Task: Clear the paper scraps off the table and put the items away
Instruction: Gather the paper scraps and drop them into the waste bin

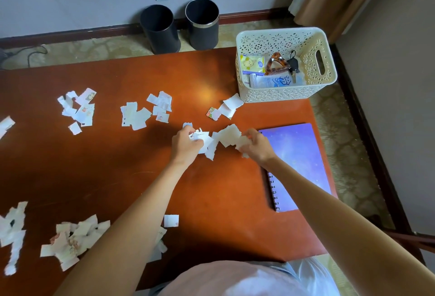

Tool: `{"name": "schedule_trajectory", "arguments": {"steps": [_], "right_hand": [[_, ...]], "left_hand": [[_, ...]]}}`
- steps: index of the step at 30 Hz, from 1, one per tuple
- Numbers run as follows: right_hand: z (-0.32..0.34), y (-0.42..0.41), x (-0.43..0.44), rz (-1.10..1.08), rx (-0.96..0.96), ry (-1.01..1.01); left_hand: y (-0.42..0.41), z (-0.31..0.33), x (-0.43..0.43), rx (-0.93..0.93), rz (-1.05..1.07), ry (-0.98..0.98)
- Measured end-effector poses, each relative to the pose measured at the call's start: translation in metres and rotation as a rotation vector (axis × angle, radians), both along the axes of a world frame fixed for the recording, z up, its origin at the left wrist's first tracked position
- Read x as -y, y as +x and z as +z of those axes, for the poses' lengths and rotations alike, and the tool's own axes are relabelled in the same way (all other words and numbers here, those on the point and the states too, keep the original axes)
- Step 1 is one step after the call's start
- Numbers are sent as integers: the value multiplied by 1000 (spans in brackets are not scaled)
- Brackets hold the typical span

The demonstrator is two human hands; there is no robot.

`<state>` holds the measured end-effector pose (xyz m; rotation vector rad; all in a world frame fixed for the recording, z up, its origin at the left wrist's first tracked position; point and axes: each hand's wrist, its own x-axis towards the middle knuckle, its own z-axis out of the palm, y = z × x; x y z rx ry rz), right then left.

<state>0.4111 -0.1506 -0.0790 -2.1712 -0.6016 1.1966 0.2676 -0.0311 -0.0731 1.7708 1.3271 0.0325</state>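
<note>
White torn paper scraps lie in several heaps on the red-brown table (113,173). At mid-table a heap of scraps (221,140) sits between my hands. My left hand (186,142) curls its fingers round scraps at the heap's left side. My right hand (255,146) grips scraps at its right side, over the edge of a purple spiral notebook (299,161). Further heaps of scraps lie at the far left (78,108), far middle (146,113), by the basket (227,107) and near left (73,240).
A cream plastic basket (320,65) on the table's far right corner holds a tissue pack, hair claw, key and tube. Two dark waste bins (160,28) (203,23) stand on the floor beyond the table. A wall runs along the right.
</note>
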Motion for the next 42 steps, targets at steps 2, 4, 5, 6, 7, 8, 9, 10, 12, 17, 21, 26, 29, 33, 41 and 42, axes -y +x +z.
{"name": "schedule_trajectory", "arguments": {"steps": [2, 4, 5, 6, 7, 8, 9, 10, 12, 17, 21, 26, 29, 33, 41, 42], "right_hand": [[1, 3, -9, 60, 34, -9], [-1, 6, -19, 183, 82, -52], [-1, 7, -24, 240, 106, -94], [-2, 8, -28, 289, 127, -126], [-3, 8, -31, 312, 137, -154], [-4, 8, -33, 312, 149, -165], [-3, 7, -35, 300, 162, -179], [-3, 7, -35, 293, 185, -194], [-4, 5, -34, 290, 200, -227], [-12, 3, -29, 225, 134, -178], [-10, 4, -27, 148, 90, -114], [0, 6, -20, -97, -50, -14], [6, 1, -12, -159, -100, 20], [20, -3, 6, -269, -97, 75], [66, 3, 92, -680, 14, 241], [71, 5, 108, -734, 40, 254]], "left_hand": [[3, 2, 0, 18, -3, 0], [8, 2, 2, -5, -51, -11], [11, 1, 3, -25, -76, -22], [14, 0, 6, -50, -100, -32], [18, -2, 8, -76, -119, -37], [21, -4, 12, -109, -135, -38], [23, -6, 15, -145, -146, -34], [25, -9, 18, -174, -150, -21], [28, -15, 24, -193, -155, 15], [28, -25, 24, -147, -143, 58], [24, -19, 20, -86, -117, 50], [15, -5, 5, -37, -85, 60], [11, 5, 0, 17, -53, 42], [18, 27, 5, 129, 41, 18], [79, 66, 74, 409, -109, -90], [89, 67, 87, 418, -154, -95]]}}
